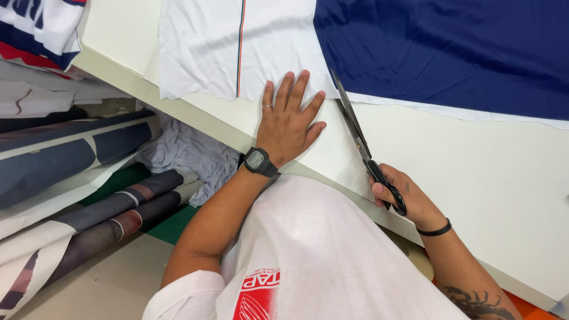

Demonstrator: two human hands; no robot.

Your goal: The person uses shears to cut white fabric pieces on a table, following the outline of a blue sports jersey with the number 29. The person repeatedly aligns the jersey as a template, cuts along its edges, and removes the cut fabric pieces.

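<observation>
My left hand [288,118] lies flat with fingers spread on the edge of a white fabric piece [237,47] that has a thin striped line down it. A black watch is on that wrist. My right hand [402,195] grips the black handles of long scissors [355,127]. The blades look nearly closed and point away from me, with the tip at the seam between the white fabric and a navy blue fabric [450,47]. Both fabrics lie on a cream cutting table [462,172].
Rolls of printed fabric [89,219] in grey, navy and white lie on the floor to the left, below the table edge. A crumpled pale cloth [189,154] sits under the table. More printed fabric [41,29] is stacked at the top left.
</observation>
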